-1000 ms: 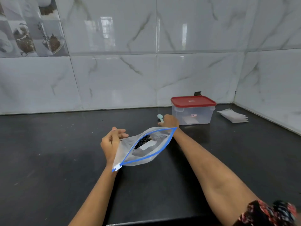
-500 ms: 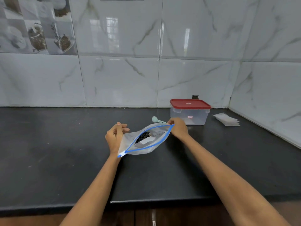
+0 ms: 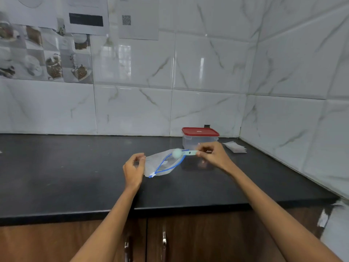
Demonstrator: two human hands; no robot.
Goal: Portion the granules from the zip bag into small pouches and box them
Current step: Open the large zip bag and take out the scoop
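A clear zip bag (image 3: 158, 163) with a blue zipper rim lies open on the black counter (image 3: 75, 171). My left hand (image 3: 134, 168) pinches its near left edge. My right hand (image 3: 212, 155) holds a pale green measuring spoon (image 3: 182, 153) by the handle, with the bowl over the bag's mouth. The granules inside the bag are hard to make out. Behind my right hand stands a clear plastic box (image 3: 200, 139) with a red lid on. A stack of small white pouches (image 3: 235, 147) lies to its right.
Marble-tiled walls close off the back and the right side, meeting in a corner behind the box. The counter's front edge runs above brown cabinet doors (image 3: 170, 239) with metal handles. Papers hang on the wall at the upper left.
My right hand has let go of the bag's far corner and picked up the green spoon, now held over the bag's mouth. The camera has pulled back and tilted up.
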